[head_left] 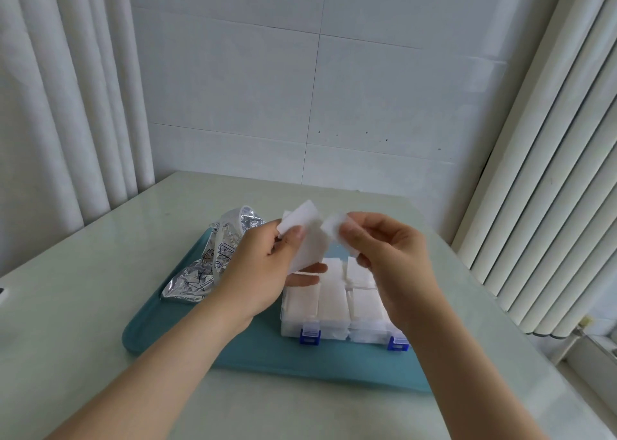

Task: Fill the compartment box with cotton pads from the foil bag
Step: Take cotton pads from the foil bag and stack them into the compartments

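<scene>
Crinkled shiny foil bag (pixel 213 259), fluffy cotton pads (pixel 334 296)

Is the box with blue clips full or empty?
Nearly full: cotton pads fill every compartment of the box that shows; others are hidden.

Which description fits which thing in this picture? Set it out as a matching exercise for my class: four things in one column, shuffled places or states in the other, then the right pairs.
Things
1. foil bag
2. compartment box
3. left hand
4. right hand

Descriptions
A. pinches a single cotton pad
B. lies crumpled on the left side of the tray
C. holds several cotton pads
D. stands open, with blue latches facing the person

Pairs: 1-B, 2-D, 3-C, 4-A
</scene>
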